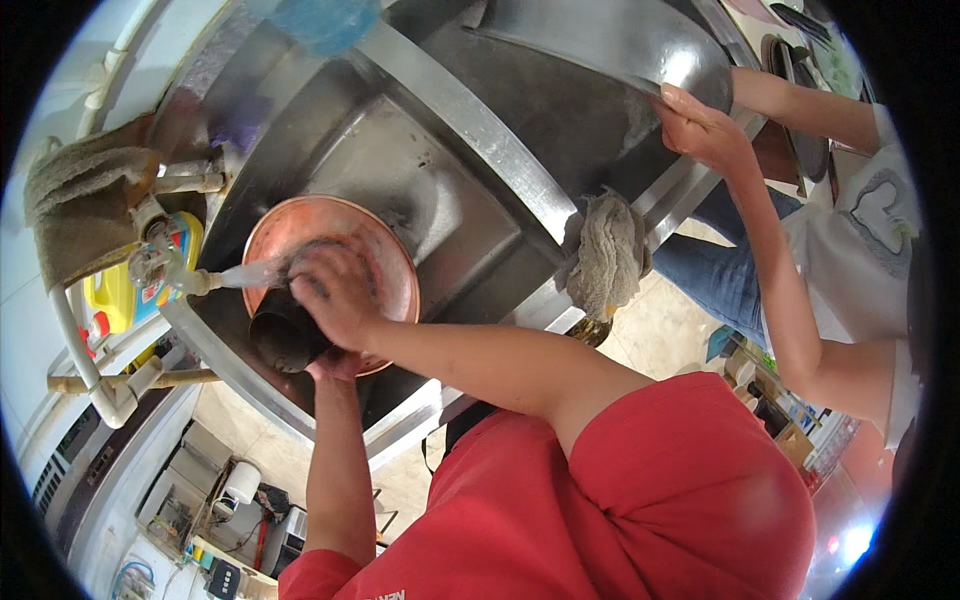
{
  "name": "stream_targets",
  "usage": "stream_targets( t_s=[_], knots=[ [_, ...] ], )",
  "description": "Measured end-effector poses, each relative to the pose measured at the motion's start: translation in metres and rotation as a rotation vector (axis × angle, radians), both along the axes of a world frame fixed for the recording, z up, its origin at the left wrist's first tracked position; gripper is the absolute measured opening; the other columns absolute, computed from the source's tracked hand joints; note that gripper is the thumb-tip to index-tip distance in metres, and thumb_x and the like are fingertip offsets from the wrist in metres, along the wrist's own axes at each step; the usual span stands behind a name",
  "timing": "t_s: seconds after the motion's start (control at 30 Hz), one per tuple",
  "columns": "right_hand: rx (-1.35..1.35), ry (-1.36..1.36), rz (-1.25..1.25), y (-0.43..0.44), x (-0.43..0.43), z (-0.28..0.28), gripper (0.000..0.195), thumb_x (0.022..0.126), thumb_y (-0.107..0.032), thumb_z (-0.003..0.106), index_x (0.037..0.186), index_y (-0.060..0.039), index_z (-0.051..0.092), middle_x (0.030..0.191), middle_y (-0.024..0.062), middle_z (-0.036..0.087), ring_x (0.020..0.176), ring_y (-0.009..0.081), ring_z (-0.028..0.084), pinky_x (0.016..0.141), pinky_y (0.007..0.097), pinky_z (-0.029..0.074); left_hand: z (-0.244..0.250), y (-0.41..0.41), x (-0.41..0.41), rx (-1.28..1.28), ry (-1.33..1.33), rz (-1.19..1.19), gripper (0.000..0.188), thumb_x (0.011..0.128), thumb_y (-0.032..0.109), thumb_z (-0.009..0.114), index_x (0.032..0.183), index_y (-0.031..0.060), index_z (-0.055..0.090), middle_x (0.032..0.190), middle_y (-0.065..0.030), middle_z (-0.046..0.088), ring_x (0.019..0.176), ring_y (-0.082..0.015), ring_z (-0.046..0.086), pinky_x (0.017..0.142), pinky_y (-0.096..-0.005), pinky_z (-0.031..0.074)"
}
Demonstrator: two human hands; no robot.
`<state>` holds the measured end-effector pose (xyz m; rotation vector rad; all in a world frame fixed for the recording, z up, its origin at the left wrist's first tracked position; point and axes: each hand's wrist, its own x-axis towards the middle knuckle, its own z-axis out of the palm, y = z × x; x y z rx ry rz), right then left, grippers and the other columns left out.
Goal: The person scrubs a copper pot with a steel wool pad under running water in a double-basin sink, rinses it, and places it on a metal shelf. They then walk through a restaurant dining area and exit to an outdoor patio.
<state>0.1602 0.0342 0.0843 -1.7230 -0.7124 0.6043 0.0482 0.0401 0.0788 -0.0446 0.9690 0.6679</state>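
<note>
A round copper-coloured pan or lid (391, 259) lies tilted in the stainless-steel sink basin (480, 225). Against it is a dark, blackened metal cylinder (289, 330), its open end towards me; I cannot tell whether the two are joined. My left hand (335, 365) grips the cylinder from below, its fingers partly hidden. Bent over the cylinder's far end and the copper surface is my right hand (337, 292); whether anything is under its fingers is hidden. Water (251, 274) pours from the tap (169, 266) onto the copper piece beside my right fingers.
A grey cloth (607, 255) drapes over the sink's front rim. At right, another person's hand (697, 127) holds a large metal basin (615, 37) over the neighbouring sink. Brown towels (90, 202) hang on a white pipe rack beside a yellow detergent jug (112, 296). A blue object (322, 22) is at the top.
</note>
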Motion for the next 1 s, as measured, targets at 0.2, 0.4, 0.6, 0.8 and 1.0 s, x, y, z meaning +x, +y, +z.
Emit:
stream_targets(
  t_s=[0.2, 0.4, 0.6, 0.8, 1.0],
  knots=[
    [-0.237, 0.180, -0.022, 0.011, 0.036, -0.055, 0.021, 0.094, -0.020, 0.047, 0.104, -0.0060, 0.060, 0.110, 0.0199, 0.059, 0.110, 0.0387, 0.052, 0.098, 0.0484, 0.039, 0.011, 0.014, -0.020, -0.166, 0.053, -0.247, 0.074, 0.082, 0.064, 0.053, 0.138, 0.0161, 0.046, 0.138, -0.0140, 0.048, 0.122, -0.0411, 0.048, 0.097, -0.0568, 0.046],
    [0.256, -0.027, 0.025, -0.004, -0.010, 0.053, 0.014, 0.086, -0.013, 0.057, 0.097, -0.0059, 0.052, 0.107, 0.0175, 0.053, 0.107, 0.0365, 0.049, 0.096, 0.0465, 0.037, -0.009, 0.122, -0.047, 0.163, 0.216, -0.666, 0.060, 0.093, 0.054, 0.046, 0.136, 0.0122, 0.049, 0.128, -0.0115, 0.058, 0.120, -0.0321, 0.054, 0.101, -0.0467, 0.046],
    [-0.068, 0.545, -0.143, 0.003, 0.032, -0.074, 0.045, 0.089, -0.012, 0.044, 0.133, -0.0015, 0.042, 0.137, 0.0251, 0.043, 0.129, 0.0420, 0.037, 0.110, 0.0459, 0.029, -0.045, 0.125, -0.028, 0.182, 0.097, -0.526, 0.061, 0.093, 0.053, 0.046, 0.139, 0.0123, 0.046, 0.135, -0.0107, 0.053, 0.125, -0.0299, 0.050, 0.103, -0.0457, 0.044],
    [-0.205, -0.101, 0.047, -0.001, -0.002, -0.025, 0.036, 0.091, -0.019, 0.047, 0.122, -0.0041, 0.056, 0.129, 0.0212, 0.051, 0.127, 0.0374, 0.040, 0.110, 0.0489, 0.027, -0.018, 0.045, -0.023, 0.106, 0.041, -0.227, 0.062, 0.093, 0.052, 0.046, 0.141, 0.0124, 0.042, 0.141, -0.0099, 0.047, 0.130, -0.0276, 0.046, 0.105, -0.0448, 0.043],
    [-0.091, -0.219, -0.124, 0.010, 0.021, -0.054, 0.025, 0.095, -0.017, 0.041, 0.106, -0.0033, 0.058, 0.105, 0.0232, 0.059, 0.105, 0.0409, 0.053, 0.098, 0.0498, 0.037, 0.017, -0.015, 0.015, -0.132, 0.166, -0.019, 0.095, 0.073, 0.075, 0.058, 0.143, 0.0140, 0.038, 0.142, -0.0142, 0.042, 0.131, -0.0387, 0.040, 0.101, -0.0583, 0.042]
  ],
)
